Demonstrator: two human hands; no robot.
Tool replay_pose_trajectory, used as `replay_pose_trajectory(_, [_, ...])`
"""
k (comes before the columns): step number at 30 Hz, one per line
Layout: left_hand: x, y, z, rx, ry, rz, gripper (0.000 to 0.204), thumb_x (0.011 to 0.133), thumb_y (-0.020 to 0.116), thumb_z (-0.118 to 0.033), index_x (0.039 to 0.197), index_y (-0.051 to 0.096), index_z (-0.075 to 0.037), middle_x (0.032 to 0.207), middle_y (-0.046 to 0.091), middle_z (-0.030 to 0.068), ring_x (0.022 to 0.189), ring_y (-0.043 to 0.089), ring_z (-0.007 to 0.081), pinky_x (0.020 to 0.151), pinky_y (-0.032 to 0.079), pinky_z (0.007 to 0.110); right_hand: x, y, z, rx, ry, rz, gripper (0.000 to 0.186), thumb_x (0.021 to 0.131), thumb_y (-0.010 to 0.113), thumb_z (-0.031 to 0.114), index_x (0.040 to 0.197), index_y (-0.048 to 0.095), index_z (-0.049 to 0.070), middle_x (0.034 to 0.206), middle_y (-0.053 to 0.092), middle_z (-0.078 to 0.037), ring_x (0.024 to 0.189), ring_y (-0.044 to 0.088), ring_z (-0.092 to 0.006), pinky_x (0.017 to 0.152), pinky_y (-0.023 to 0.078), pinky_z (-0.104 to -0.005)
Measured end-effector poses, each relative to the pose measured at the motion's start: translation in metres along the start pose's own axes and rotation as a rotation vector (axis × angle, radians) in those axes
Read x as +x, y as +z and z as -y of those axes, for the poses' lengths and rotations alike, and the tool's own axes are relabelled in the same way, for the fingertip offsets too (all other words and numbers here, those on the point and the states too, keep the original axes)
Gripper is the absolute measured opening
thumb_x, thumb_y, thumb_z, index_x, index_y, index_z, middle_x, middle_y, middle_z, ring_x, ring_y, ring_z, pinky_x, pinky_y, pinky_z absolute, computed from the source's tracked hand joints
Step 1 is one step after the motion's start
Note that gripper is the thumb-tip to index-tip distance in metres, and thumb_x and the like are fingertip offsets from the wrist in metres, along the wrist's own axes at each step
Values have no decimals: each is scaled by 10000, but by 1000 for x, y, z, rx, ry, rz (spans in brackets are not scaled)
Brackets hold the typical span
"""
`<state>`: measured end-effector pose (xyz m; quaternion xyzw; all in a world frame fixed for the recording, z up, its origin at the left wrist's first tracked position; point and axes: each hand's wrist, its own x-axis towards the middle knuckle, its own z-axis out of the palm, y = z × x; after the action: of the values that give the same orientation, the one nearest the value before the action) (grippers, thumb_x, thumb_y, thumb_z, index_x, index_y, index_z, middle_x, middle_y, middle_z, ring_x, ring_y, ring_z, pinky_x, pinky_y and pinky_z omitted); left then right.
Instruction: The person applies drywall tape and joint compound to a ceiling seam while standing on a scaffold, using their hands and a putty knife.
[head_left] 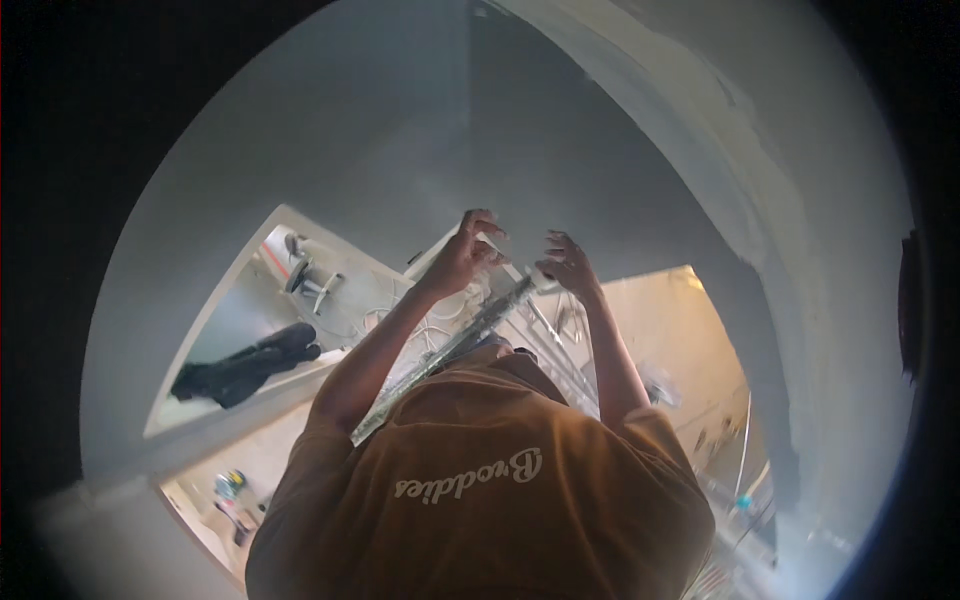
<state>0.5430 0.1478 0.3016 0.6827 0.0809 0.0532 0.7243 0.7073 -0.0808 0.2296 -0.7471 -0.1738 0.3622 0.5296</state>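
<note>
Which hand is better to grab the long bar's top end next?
Probably the right hand: it looks nearer the top end of the bar than the left hand does, though depth is hard to tell.

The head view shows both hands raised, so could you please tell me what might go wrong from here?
The right hand appears near the upper end of the long, speckled bar and might knock it. The left hand has whitish, dusty-looking fingers, so its grip could perhaps slip.
</note>
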Motion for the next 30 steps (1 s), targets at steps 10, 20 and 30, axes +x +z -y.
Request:
replay_pose_trajectory(10, [-120,-111,-169,-61,492,-746,405,913,694,78,1297,571,40,1176,634,127,1114,680,215,984,610,346,0,184,220,328,-597,878,262,960,711,62,1194,641,-31,1057,724,-143,1033,702,-238,893,584,-375])
replay_pose_trajectory(20, [-244,-173,-248,98,639,-1077,362,897,668,106,1244,606,23,1069,669,79,977,704,187,853,629,327,-32,268,377,-139,-835,890,196,918,759,68,1073,670,-11,960,734,-101,795,687,-155,695,572,-317])
replay_pose_trajectory(30, [-422,-229,-349,769,962,-1360,92,974,633,37,1051,650,-10,1109,604,58,941,637,140,797,581,296,-39,271,420,-304,-905,1067,403,854,844,142,1180,624,55,900,677,-31,815,671,-153,806,579,-308])
